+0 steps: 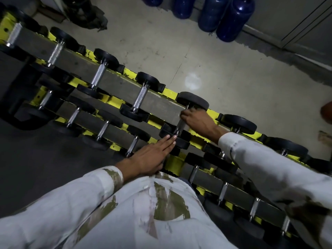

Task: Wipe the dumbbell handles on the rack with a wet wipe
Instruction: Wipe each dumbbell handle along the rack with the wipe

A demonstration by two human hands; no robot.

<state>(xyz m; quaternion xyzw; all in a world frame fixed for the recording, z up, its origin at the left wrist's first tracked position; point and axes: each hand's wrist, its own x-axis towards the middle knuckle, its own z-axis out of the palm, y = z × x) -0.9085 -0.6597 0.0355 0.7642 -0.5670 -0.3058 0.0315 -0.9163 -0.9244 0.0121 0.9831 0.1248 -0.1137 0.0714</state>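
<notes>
My right hand [197,121] is curling round the far end of the dumbbell handle [180,126], fingers clamped on the steel just under the far black head [193,101]. My left hand [152,156] is lying flat, fingers straight and together, with the tips touching the near head [183,142]. Between my two hands a short stretch of handle is showing bare.

This dumbbell is sitting on the rack's top tier, across the yellow rails [169,93]. To the left, a wide grey strip is opening out before the next dumbbell [142,95]. To the right, the neighbour [239,123] is crowding in just beside my sleeve [251,153]. Beyond the far rail, bare concrete floor [224,69] is running out to the blue jugs [233,20].
</notes>
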